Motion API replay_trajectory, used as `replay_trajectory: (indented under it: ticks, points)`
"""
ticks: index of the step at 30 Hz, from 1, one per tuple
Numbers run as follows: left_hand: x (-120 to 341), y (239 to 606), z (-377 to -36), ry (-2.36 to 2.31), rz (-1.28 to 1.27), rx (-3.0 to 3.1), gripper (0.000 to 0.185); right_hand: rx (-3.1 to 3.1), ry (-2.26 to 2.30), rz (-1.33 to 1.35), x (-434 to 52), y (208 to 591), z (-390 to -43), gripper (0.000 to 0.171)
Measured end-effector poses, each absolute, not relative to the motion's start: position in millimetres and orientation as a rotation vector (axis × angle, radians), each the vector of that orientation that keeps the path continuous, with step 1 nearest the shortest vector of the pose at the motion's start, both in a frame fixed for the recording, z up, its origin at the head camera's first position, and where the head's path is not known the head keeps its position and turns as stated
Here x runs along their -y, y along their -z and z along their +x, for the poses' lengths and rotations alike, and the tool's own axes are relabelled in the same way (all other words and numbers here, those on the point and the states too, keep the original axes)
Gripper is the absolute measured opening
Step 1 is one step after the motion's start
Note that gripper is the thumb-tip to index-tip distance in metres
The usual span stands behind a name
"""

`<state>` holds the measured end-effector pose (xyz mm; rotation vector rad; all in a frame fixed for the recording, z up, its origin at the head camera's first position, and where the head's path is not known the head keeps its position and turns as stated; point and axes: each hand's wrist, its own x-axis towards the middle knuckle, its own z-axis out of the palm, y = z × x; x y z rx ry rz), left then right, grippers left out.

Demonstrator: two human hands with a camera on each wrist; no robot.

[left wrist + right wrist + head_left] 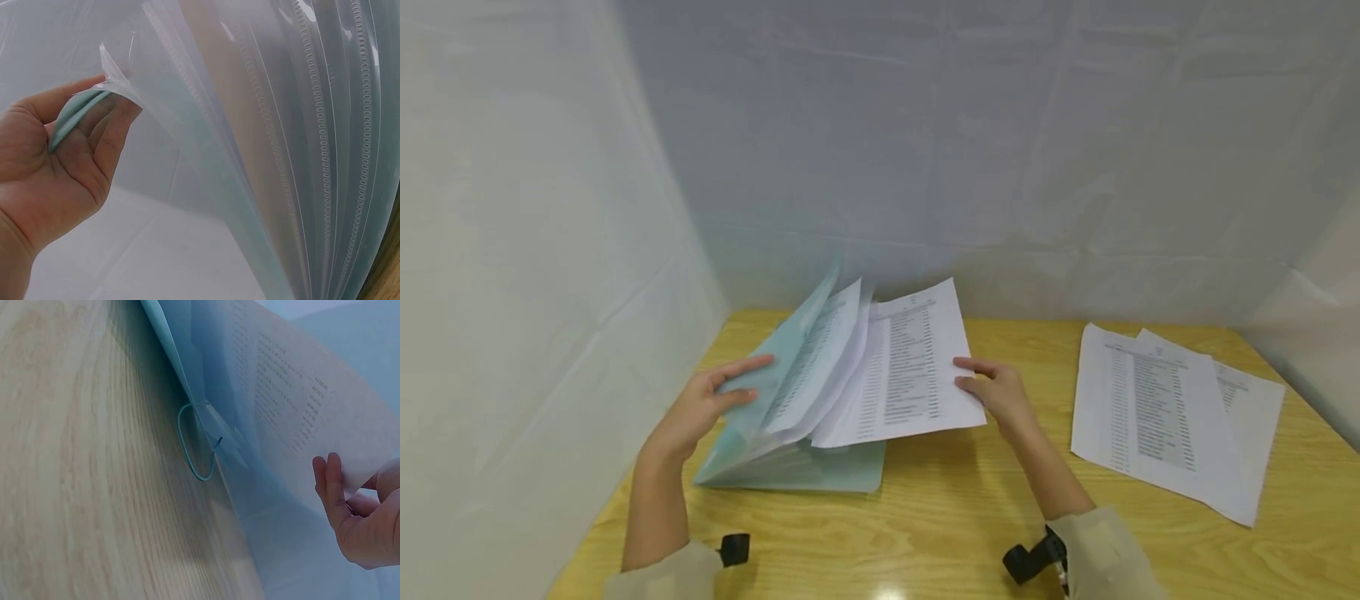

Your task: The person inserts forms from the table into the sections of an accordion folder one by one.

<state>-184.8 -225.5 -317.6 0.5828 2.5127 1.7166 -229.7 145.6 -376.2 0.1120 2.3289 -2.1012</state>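
Note:
A pale teal display folder (850, 468) with clear plastic sleeves stands partly fanned open on the table. My left hand (688, 408) grips the raised cover and sleeve edges at their left side; in the left wrist view several clear sleeves (325, 169) spread to the right of the fingers. My right hand (1003, 396) pinches the right edge of a printed sheet (910, 358), thumb on one face and fingers on the other. The sheet's left part lies against the folder's inner pages; whether it sits inside a sleeve I cannot tell.
Two more printed sheets, a front one (1157, 417) overlapping a rear one (1262, 417), lie on the wooden table (925, 533) at the right. A thin teal elastic loop (201, 480) hangs from the folder's edge. White sheeting (1000, 167) encloses the back and sides.

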Motion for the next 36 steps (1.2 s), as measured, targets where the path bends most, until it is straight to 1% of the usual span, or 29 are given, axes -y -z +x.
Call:
replay_trajectory:
  ticks: [21, 36]
  points:
    - [227, 318, -186, -1.733, 0.618, -2.495, 0.043, -2.307, 2.142, 0.169, -115, 384, -224, 0.029]
    - [226, 316, -185, -1.727, 0.632, -2.512, 0.042, -2.317, 2.173, 0.133, -92, 386, -221, 0.029]
